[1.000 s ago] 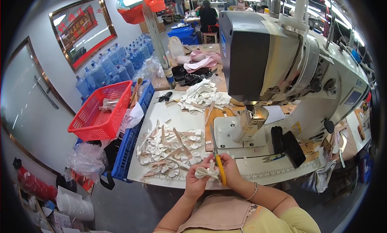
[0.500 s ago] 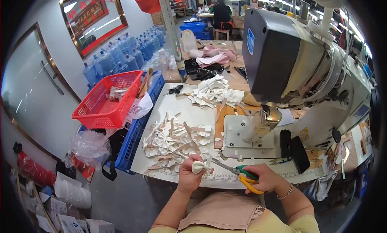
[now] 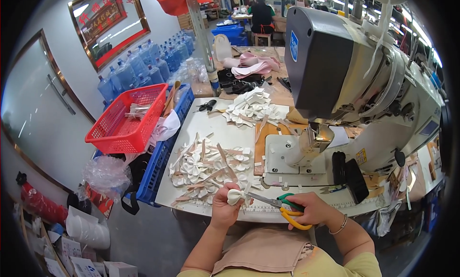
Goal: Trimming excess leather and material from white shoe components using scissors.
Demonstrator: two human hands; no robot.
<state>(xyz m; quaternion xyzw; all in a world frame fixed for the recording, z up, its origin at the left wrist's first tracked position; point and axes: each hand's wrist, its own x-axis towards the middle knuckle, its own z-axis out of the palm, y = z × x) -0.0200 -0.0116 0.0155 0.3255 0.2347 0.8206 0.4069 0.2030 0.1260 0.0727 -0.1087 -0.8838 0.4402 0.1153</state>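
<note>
My left hand [image 3: 225, 208] pinches a white petal-shaped bow piece [image 3: 235, 196] over the table's front edge. In my right hand [image 3: 314, 211] is a pair of scissors [image 3: 291, 216] with one green and one yellow handle loop; my fingers are in the loops. The blade tips touch or nearly touch the right side of the bow piece, and I cannot tell whether they are closed on it. Just beyond my left hand lies a heap of similar white pieces [image 3: 201, 166] mixed with tan strips. A second pile of white pieces [image 3: 251, 107] sits farther back.
A large sewing machine [image 3: 321, 61] fills the right side, with a dark phone [image 3: 356, 181] by its base. On the left, a red basket [image 3: 127, 139] rests on a blue crate [image 3: 158, 174]. Small black snips [image 3: 208, 105] lie at the table's back left. A person [image 3: 261, 18] sits far behind.
The scissors have moved slightly left, bringing the blade tips up to the bow piece. My left hand has stayed nearly in place with the piece turned a little.
</note>
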